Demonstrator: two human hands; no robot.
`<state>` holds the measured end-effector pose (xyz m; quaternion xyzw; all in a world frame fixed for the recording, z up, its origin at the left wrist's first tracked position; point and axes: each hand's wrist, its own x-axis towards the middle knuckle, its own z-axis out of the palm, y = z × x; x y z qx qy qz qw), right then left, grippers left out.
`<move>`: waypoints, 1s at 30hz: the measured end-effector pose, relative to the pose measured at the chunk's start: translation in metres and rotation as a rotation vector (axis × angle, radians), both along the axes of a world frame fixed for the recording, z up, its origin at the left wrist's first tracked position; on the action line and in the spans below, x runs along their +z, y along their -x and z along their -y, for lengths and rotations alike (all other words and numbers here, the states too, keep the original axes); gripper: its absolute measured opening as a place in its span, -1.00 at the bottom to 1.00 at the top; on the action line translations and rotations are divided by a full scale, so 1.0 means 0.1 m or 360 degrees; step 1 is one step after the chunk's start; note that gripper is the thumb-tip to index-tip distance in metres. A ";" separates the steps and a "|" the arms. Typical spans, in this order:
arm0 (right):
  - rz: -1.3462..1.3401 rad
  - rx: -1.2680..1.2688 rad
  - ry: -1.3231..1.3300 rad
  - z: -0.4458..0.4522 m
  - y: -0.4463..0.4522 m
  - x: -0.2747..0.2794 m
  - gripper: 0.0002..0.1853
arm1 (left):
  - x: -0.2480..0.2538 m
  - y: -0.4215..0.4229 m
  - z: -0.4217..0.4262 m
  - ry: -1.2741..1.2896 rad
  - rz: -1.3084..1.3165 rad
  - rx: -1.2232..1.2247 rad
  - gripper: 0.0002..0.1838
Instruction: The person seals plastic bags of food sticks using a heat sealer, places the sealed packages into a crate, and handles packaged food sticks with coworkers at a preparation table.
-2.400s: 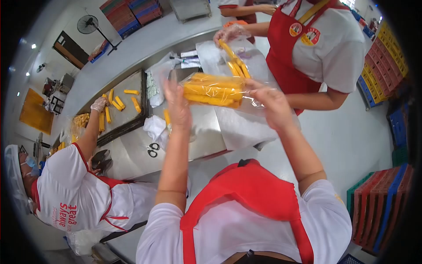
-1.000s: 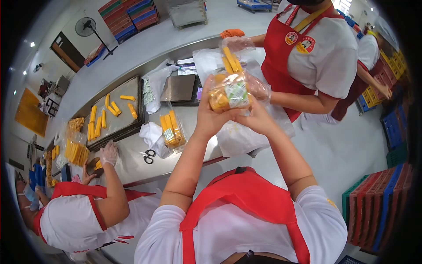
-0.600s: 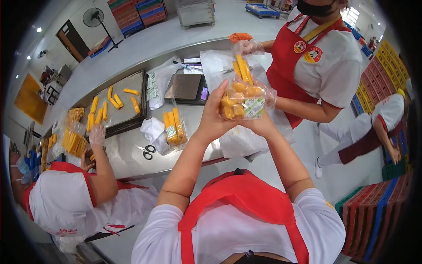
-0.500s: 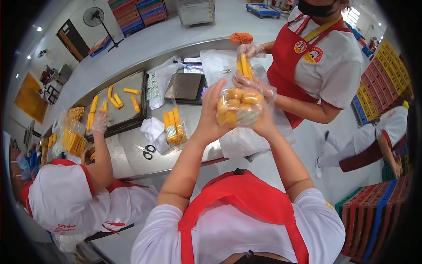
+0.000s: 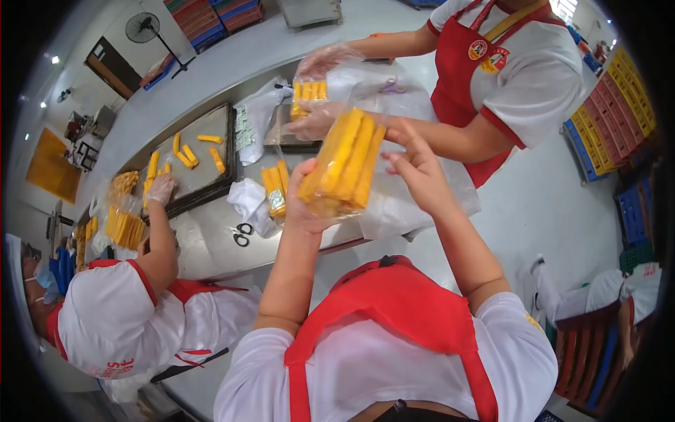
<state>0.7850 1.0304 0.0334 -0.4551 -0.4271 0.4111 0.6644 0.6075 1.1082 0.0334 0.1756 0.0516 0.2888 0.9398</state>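
Note:
A clear plastic bag of long yellow bread sticks is held up in front of me, tilted, its sides facing my view. My left hand is closed around the bag's left and lower side. Just right of the bag, my right hand has its fingers apart and holds nothing. Below, on the metal table, a second bag of yellow sticks with a label stands beside a white cloth. Black-handled scissors lie close to the table's near edge.
Across the table, a co-worker's gloved hands hold another bag of yellow sticks over a scale. At left, another co-worker's gloved hand reaches over a dark tray with loose sticks. Stacked crates stand at right.
The bag has turned from end-on to showing its long side and shifted left and lower. My right hand has let go of it. The co-worker's bag across the table has moved left over the scale.

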 end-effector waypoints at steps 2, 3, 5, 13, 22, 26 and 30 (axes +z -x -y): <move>0.0137 0.0130 -0.0011 0.10 0.12 0.05 -0.48 | -0.04 0.00 0.03 0.0135 0.0067 0.0050 -0.46; 0.0282 0.0247 -0.0030 0.13 0.16 0.10 -0.50 | -0.13 0.01 0.02 0.0159 0.0297 -0.0070 -0.41; 0.0379 0.0237 -0.0099 0.13 0.19 0.14 -0.50 | -0.16 0.01 0.03 0.0179 0.0520 -0.0196 -0.37; 0.0347 0.0284 -0.0227 0.15 0.30 0.20 -0.52 | -0.36 0.11 -0.02 0.0129 0.0612 -0.0173 -0.29; -0.0208 0.0697 0.0185 0.22 0.21 -0.04 -0.30 | -0.32 0.11 0.38 -0.0918 -0.0258 0.0385 -0.09; -0.0076 0.0656 0.0316 0.32 0.16 -0.30 -0.19 | -0.53 0.07 0.52 -0.1408 -0.0795 0.0452 0.11; -0.0104 0.0665 0.0458 0.39 0.06 -0.42 -0.17 | -0.63 0.06 0.64 -0.1431 -0.0882 0.0351 0.12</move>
